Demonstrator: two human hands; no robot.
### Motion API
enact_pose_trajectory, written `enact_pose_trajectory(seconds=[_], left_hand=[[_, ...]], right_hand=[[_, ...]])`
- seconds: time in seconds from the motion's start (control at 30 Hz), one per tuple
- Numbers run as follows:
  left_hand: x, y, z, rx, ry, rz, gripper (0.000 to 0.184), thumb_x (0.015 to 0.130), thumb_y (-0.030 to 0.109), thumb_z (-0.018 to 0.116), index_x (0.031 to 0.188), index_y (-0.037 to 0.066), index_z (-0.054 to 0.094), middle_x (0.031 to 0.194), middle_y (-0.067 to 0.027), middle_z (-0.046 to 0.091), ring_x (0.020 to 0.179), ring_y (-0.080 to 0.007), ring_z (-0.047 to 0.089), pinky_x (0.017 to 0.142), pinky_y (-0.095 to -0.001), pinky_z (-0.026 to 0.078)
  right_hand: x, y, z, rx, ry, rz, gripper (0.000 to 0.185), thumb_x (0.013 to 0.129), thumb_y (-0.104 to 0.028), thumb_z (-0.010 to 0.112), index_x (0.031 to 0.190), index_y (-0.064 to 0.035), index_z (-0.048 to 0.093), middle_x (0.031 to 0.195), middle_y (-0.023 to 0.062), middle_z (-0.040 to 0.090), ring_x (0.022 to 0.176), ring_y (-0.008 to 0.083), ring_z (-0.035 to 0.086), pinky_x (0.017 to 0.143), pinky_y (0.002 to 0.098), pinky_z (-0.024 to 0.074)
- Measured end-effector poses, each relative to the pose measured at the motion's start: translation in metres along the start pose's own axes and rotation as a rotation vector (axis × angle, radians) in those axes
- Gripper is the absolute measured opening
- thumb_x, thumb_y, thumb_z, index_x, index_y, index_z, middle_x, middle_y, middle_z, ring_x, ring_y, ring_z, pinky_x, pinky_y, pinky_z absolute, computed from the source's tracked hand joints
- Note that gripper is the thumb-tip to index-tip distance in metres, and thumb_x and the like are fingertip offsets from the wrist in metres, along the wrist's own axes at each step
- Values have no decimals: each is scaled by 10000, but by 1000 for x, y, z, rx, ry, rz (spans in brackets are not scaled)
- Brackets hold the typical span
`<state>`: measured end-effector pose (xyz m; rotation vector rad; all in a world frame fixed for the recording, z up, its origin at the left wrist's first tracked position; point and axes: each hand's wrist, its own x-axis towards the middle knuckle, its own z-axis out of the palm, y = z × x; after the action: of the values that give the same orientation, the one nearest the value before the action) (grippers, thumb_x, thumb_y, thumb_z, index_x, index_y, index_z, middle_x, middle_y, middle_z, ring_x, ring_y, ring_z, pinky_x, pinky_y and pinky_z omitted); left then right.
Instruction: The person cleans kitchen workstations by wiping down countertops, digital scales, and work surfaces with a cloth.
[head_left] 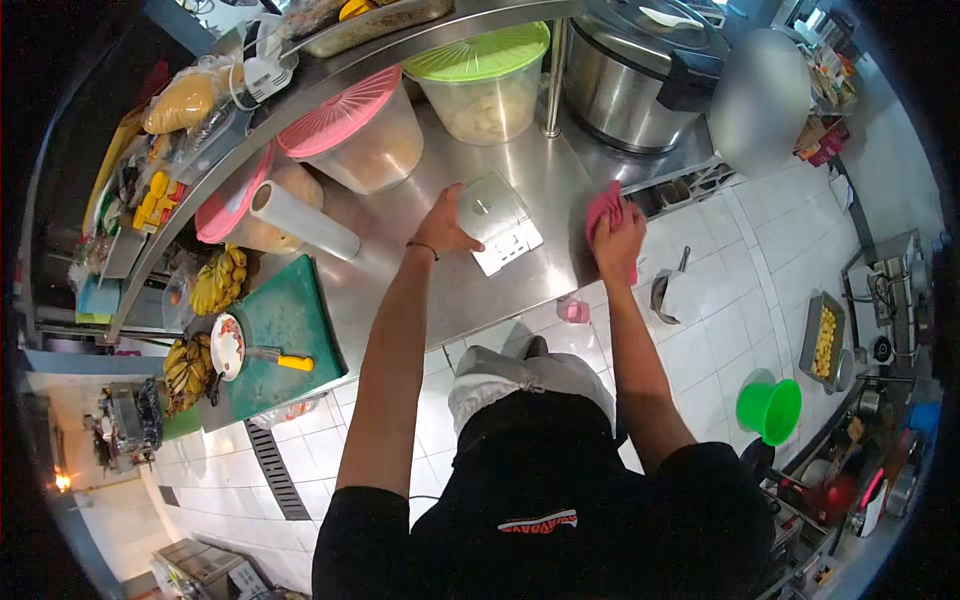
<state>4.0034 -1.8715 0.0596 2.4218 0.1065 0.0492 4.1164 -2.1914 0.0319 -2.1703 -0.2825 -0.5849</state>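
Note:
A kitchen scale (512, 243), with a clear square top and a white control panel, sits on the steel counter (400, 290). My left hand (445, 225) grips its left side, thumb near the front corner and fingers toward the back. A pink cloth (605, 208) is bunched in my right hand (618, 245), which is closed around it at the counter's right edge. Part of the cloth hangs below that hand. The scale's underside is hidden.
Lidded tubs (365, 140) and a large steel cooker (630, 90) stand behind. Left are a plastic-wrap roll (310, 222), a green cutting board (285, 340), a yellow-handled knife (290, 361) and bananas (217, 282). A green bucket (769, 411) is at right. Another person's blurred head (760, 100) shows.

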Motion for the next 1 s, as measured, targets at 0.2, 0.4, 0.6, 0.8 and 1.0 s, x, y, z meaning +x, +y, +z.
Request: enact_pose_trajectory(seconds=[0.2,0.4,0.6,0.8,1.0], left_hand=[[35,-38,-5,190,57,5,1194,515,279,913,1462,7,238,1468,-232,336,1379,-358,311,1158,-380,248],[8,-9,0,234,351,0,897,701,221,810,1420,5,320,1447,-211,380,1351,-380,343,1131,-419,286],[-111,28,71,146,636,-119,684,777,122,698,1372,-20,391,1410,-255,394,1315,-420,356,1101,-479,295],[-258,88,118,164,547,-472,570,789,157,738,1276,12,481,1377,-219,434,1290,-400,378,1082,-497,299],[-308,100,127,135,657,-589,539,771,107,748,1237,15,492,1300,-206,479,1235,-384,427,1049,-480,341]], right_hand=[[-86,4,-62,-205,-504,-226,617,759,-93,666,1347,-110,480,1252,232,454,1140,435,443,979,500,396],[-97,-36,-64,8,-671,-402,564,762,-36,644,1308,-146,551,1204,203,500,1094,383,496,935,461,431],[-82,-33,2,-81,-619,-589,401,834,-223,580,1230,-164,593,1335,128,477,1219,356,426,1000,488,345],[-1,6,64,-230,-415,-476,366,818,-211,565,1168,-104,578,1278,181,502,1191,393,458,959,518,378],[8,91,39,-368,-266,398,275,876,-235,541,1070,-56,618,1054,190,630,948,342,626,768,445,508]])
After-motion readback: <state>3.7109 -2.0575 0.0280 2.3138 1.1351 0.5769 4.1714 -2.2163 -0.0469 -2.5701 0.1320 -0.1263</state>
